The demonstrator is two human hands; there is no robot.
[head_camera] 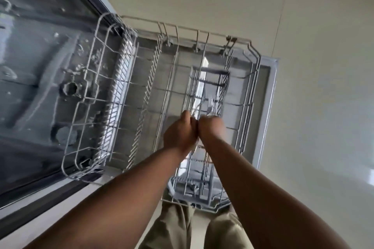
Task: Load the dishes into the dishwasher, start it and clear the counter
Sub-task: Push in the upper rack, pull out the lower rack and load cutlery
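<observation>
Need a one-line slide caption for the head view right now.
Both hands, left hand and right hand, lower cutlery into the cutlery basket of the pulled-out lower rack.

Readable text: none anywhere in the view.
Dishwasher rack (176,46): bare wire, no lettering to be seen.
Cutlery basket (208,79): plain grey plastic, no label that can be made out.
Dishwasher door (269,91): no brand or number legible; the picture is blurred.
</observation>
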